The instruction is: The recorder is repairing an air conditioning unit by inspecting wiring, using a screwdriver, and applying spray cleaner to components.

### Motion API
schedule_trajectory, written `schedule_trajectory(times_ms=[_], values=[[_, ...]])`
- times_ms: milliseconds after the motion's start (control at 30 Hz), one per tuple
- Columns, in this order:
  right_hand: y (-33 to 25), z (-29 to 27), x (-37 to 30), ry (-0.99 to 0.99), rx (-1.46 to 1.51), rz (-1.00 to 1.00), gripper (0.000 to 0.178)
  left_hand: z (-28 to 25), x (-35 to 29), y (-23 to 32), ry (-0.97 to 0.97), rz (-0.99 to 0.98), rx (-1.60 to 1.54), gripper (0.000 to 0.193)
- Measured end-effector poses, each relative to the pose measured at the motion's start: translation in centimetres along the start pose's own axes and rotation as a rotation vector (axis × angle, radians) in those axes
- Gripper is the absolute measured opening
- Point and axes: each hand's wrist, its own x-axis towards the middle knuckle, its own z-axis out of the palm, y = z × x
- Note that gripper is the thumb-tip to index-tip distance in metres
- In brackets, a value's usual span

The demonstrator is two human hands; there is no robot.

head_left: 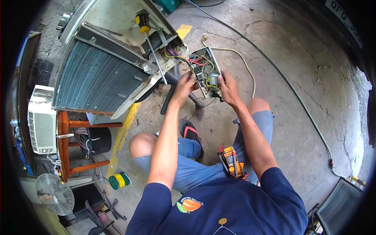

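Between my hands is a metal control box, its inside showing wires and small parts. My left hand grips its left side, and my right hand holds its right edge. Red, yellow and blue wires run from the box to an opened air conditioner with a finned coil. A screwdriver with a yellow and black handle leans across the unit, tip toward my left hand. An orange multimeter with its leads rests on my lap.
A beige power cord and a long dark hose cross the concrete floor at right. To the left stand a white window air conditioner, a wooden stool, a black bucket, a wire spool and a fan.
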Motion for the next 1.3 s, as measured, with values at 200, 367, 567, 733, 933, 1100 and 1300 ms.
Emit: schedule_trajectory(times_ms=[200, 367, 567, 733, 933, 1100, 1300], values=[[-0.7, 2.6, -0.9, -0.019, 0.076, 0.063, 0.038, -1.5, -3.5, -0.5, 0.088, 0.042, 0.098, 0.045], [-1.7, 3.5, -1.0, -0.066, 0.059, 0.004, 0.037, -0.8, -6.6, 1.3, 0.132, 0.022, 0.113, 0.043], [-3.7, 3.9, -2.3, -0.141, 0.068, 0.061, 0.038, -0.5, -8.4, 0.9, 0.205, 0.012, -0.046, 0.038], [-3.1, 4.1, -2.5, -0.107, 0.096, 0.076, 0.038, 0.3, -8.1, 0.8, 0.219, 0.036, -0.187, 0.043], [-2.9, 3.8, -2.6, -0.064, 0.084, 0.077, 0.037, 1.0, -7.8, 1.6, 0.239, 0.035, -0.143, 0.048], [-2.2, 3.6, -2.4, -0.045, 0.038, 0.064, 0.038, 1.6, -7.5, 1.6, 0.254, 0.072, -0.093, 0.046], [-2.2, 3.4, -2.5, -0.027, 0.063, 0.02, 0.038, 1.5, -8.0, 1.4, 0.25, 0.099, -0.056, 0.041]])
